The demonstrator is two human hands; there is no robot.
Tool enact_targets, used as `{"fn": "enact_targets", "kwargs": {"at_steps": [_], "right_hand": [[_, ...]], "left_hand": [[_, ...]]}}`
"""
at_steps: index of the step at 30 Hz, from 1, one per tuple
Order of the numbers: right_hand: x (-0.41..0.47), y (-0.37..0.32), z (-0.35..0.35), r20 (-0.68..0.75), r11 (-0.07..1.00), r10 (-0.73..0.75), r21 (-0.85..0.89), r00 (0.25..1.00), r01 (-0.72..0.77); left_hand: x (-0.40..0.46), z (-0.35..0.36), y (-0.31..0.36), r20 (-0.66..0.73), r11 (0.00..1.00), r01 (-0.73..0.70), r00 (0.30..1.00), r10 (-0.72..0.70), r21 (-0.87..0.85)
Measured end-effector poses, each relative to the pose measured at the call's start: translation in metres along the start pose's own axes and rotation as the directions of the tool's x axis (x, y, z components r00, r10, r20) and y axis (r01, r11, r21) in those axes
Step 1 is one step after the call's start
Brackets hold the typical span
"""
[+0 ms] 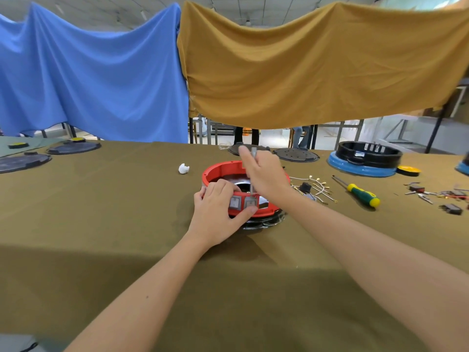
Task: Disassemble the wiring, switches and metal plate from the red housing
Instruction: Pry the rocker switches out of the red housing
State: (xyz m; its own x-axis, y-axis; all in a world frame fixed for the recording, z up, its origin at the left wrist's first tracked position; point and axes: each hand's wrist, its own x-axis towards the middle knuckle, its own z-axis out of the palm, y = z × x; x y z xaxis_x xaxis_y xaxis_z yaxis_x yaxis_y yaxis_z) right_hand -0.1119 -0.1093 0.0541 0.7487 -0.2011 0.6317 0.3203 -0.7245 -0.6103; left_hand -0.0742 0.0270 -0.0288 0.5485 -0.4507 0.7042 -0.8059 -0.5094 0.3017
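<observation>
The red housing [223, 171] sits on the olive-covered table [127, 199], directly under both hands. The left hand [215, 214] grips its near wall beside the two switches [242, 202]. The right hand [264, 174], above the ring, holds a thin metal tool [252, 189] pointing down behind them.

Two bare forearms reach into view from the lower edge, both uncovered from the elbow down: no sleeve, cuff or glove shows on either. The left hand [215, 212] is bare, with no ring, watch or band visible at the wrist. The right hand [264, 174] is likewise bare, its wrist plain. The left forearm carries a small dark mole on its upper side, about midway along the arm. The fingers [243, 214] of the left hand have short, unpainted nails. No clothing appears anywhere in view.
</observation>
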Motion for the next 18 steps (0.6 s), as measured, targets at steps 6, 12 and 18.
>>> {"fn": "enact_targets", "kwargs": {"at_steps": [6,12,18], "right_hand": [[-0.017,0.013,-0.014,-0.136,0.998,-0.055,0.027,0.989,0.059],[-0.025,0.013,0.001,-0.244,0.998,-0.031,0.051,0.969,0.045],[-0.017,0.017,0.014,-0.293,0.987,0.16,0.058,0.943,-0.149]], "left_hand": [[0.0,0.0,0.002,0.002,1.0,-0.011,1.0,0.011,0.019],[-0.001,-0.002,0.004,0.024,1.0,0.005,1.0,-0.006,0.025],[-0.001,0.0,0.002,0.013,1.0,-0.002,1.0,0.001,0.017]]}}
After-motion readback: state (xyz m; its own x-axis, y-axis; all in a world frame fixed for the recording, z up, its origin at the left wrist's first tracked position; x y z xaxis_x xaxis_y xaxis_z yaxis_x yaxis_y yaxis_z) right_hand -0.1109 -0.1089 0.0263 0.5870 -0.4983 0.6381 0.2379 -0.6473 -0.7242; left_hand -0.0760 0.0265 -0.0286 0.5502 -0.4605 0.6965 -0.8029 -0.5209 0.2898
